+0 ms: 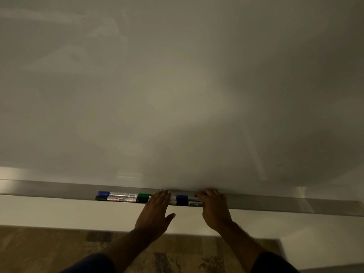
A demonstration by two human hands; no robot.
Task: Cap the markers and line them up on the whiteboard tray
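Note:
Several capped markers lie end to end and side by side on the grey whiteboard tray (59,191). At the left lie a blue-capped marker (116,193) and a black-capped marker (115,198). A green-capped marker (144,197) comes after them, partly under my left hand (155,208), which lies flat and open over the tray. Between the hands shows another blue-capped marker (182,200). My right hand (213,207) rests with curled fingers on the right ends of these markers; a white label shows beneath it.
The whiteboard (177,85) fills most of the view, blank and dim. Below the tray is a pale wall strip, then a patterned brown carpet (59,251). The tray runs on to the right (295,203).

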